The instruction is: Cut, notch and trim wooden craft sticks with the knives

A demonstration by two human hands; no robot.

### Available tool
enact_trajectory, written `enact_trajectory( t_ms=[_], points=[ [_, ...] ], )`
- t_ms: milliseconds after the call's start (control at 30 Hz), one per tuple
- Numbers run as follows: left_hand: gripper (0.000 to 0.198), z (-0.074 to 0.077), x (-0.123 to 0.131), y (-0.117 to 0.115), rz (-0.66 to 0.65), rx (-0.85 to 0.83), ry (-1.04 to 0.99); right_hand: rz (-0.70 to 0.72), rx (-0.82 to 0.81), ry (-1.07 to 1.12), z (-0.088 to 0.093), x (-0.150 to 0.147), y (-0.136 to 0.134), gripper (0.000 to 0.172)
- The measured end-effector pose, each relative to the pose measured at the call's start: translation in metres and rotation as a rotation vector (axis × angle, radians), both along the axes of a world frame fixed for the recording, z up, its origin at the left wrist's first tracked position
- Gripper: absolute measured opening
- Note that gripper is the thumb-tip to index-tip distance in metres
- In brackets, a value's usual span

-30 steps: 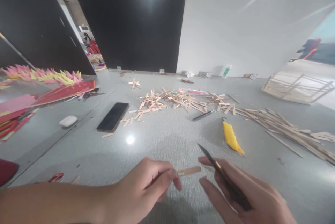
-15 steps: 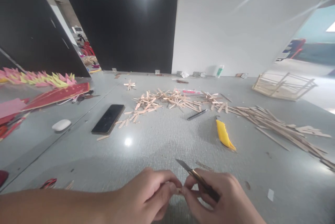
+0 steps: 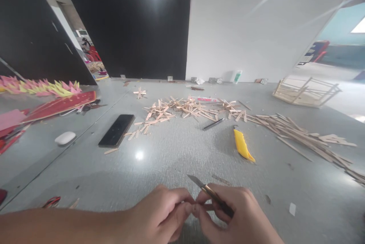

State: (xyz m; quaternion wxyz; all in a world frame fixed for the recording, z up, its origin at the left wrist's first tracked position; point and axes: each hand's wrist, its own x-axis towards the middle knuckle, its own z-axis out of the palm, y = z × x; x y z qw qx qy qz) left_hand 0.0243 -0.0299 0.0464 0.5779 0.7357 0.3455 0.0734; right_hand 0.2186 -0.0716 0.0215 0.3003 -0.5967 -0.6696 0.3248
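Head view: L hand (image 3: 162, 217) & R hand (image 3: 242, 219) meet fingertip to fingertip low over table (image 3: 176, 152), both pinching a mostly hidden stick (image 3: 196, 209). R hand also grips knife (image 3: 212, 195), blade fwd. Risk: a slip swings blade into L hand, or stick drops.

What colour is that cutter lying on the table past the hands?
Yellow. The cutter shows clearly in the head view, lying on the grey table.

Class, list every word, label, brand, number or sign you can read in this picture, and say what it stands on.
Nothing here can be read.
Print on the pink tube: too small and blurred.
Label on the white and green bottle: blurred.
The phone: dark screen, no text.
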Motion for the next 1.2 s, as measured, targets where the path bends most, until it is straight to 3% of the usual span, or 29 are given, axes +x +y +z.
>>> enact_trajectory(
  t_ms=[200, 500, 700, 833, 1000, 1200],
  points=[
    [0.043, 0.001, 0.0, -0.001, -0.018, 0.056, 0.037, 0.056, 0.063, -0.069, -0.003, 0.003, 0.0, 0.005],
    [0.052, -0.001, -0.004, 0.001, 0.025, 0.002, -0.02, 0.015, -0.014, -0.055, 0.007, 0.006, 0.002, 0.01],
    [0.057, -0.006, -0.013, 0.004, 0.096, -0.14, -0.11, -0.024, -0.16, 0.047, 0.018, 0.016, 0.008, 0.021],
    [0.047, -0.01, -0.012, 0.008, 0.12, -0.307, -0.282, -0.03, -0.216, 0.133, 0.028, 0.014, 0.007, 0.024],
    [0.026, -0.015, -0.006, 0.013, 0.256, -0.588, -0.564, -0.01, -0.253, 0.146, 0.037, 0.012, 0.005, 0.027],
    [0.024, -0.012, -0.009, 0.016, 0.169, -0.729, -0.619, -0.008, -0.284, 0.195, 0.035, 0.01, 0.005, 0.027]
  ],
)
